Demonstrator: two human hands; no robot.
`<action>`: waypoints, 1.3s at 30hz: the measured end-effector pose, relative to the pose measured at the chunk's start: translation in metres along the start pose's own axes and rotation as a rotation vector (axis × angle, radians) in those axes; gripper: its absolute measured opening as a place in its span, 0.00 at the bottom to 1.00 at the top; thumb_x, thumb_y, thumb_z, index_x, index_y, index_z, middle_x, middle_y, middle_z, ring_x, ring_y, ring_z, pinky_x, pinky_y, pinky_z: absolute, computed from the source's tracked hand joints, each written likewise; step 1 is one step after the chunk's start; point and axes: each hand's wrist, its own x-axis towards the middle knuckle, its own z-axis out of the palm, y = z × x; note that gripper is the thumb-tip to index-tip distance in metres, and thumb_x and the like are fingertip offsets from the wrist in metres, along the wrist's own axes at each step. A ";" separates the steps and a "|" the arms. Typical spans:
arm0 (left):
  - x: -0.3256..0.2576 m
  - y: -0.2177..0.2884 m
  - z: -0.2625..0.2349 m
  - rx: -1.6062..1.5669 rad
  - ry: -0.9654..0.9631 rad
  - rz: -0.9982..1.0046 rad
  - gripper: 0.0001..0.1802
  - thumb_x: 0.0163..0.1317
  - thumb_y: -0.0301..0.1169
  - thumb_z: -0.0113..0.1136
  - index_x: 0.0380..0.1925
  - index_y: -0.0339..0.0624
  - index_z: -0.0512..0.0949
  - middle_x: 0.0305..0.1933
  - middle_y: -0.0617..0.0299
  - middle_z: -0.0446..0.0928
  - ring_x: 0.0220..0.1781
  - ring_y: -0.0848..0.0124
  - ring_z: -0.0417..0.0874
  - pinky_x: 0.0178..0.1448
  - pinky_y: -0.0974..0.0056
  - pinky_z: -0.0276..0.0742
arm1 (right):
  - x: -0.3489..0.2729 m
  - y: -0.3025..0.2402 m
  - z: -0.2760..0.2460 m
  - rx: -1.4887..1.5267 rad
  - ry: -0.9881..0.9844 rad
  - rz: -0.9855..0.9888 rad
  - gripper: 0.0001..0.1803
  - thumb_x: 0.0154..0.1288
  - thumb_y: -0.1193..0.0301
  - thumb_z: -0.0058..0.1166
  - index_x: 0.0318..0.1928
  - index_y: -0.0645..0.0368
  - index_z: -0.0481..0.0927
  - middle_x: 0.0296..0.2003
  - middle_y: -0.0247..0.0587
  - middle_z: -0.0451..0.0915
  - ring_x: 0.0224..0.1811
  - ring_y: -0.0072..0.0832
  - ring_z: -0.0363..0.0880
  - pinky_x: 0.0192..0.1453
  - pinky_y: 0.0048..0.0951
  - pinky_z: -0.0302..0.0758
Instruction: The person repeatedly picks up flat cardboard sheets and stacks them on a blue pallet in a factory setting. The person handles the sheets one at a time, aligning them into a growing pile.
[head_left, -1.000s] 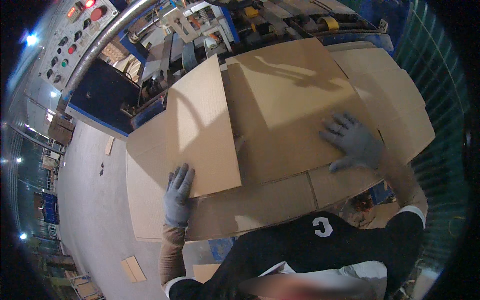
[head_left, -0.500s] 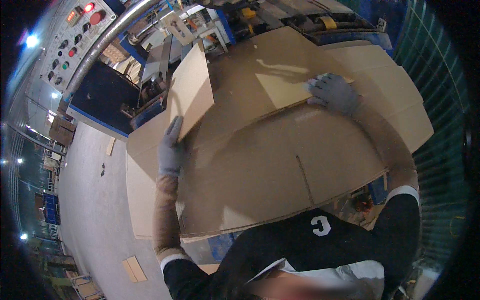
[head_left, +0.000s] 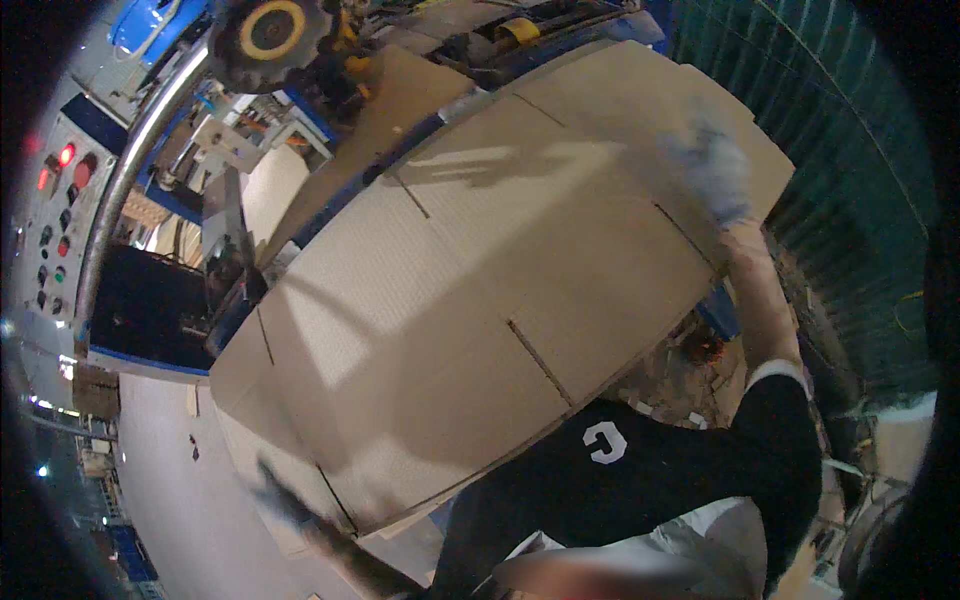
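Note:
A large brown cardboard sheet (head_left: 420, 300) with several dark slots lies tilted across the middle, its near edge by my body. My left hand (head_left: 283, 503), in a grey glove, is at the sheet's near left corner with fingers stretched out. Motion blurs it, so I cannot tell whether it touches the board. Over the far right part is my right hand (head_left: 708, 170), also gloved and smeared by movement, its fingers seemingly extended and holding nothing visible. A hand-shaped shadow falls on the board.
A machine with a black wheel (head_left: 270, 40) with a yellow hub stands behind the sheet; another cardboard piece (head_left: 410, 90) lies in it. At left are a metal pipe (head_left: 130, 150) and a control panel (head_left: 55, 230). A green corrugated wall (head_left: 850, 200) is at right.
The small cardboard flap by my left hand and the upper sheet are no longer over the slotted sheet. My left hand has moved nearer to me, my right hand slightly outward. The view has turned.

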 end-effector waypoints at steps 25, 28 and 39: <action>-0.063 -0.091 -0.078 -1.020 0.391 -0.201 0.31 0.67 0.33 0.49 0.67 0.37 0.55 0.66 0.50 0.64 0.61 0.57 0.70 0.69 0.57 0.62 | 0.071 0.112 -0.031 0.648 0.246 -0.092 0.22 0.64 0.67 0.54 0.57 0.61 0.74 0.53 0.44 0.77 0.53 0.34 0.75 0.59 0.35 0.71; -0.043 -0.097 -0.060 -0.509 0.096 0.057 0.26 0.66 0.31 0.53 0.63 0.35 0.62 0.60 0.54 0.70 0.58 0.65 0.73 0.64 0.63 0.68 | -0.021 0.032 -0.077 1.069 0.350 -0.129 0.21 0.63 0.68 0.56 0.55 0.63 0.75 0.50 0.43 0.79 0.51 0.32 0.76 0.57 0.36 0.72; -0.118 0.011 0.012 0.274 -0.532 0.839 0.30 0.45 0.18 0.50 0.53 0.41 0.76 0.64 0.45 0.69 0.69 0.47 0.64 0.73 0.48 0.55 | -0.187 -0.035 -0.040 -0.044 -0.302 -1.365 0.19 0.48 0.68 0.57 0.45 0.46 0.79 0.55 0.37 0.75 0.60 0.40 0.72 0.62 0.45 0.68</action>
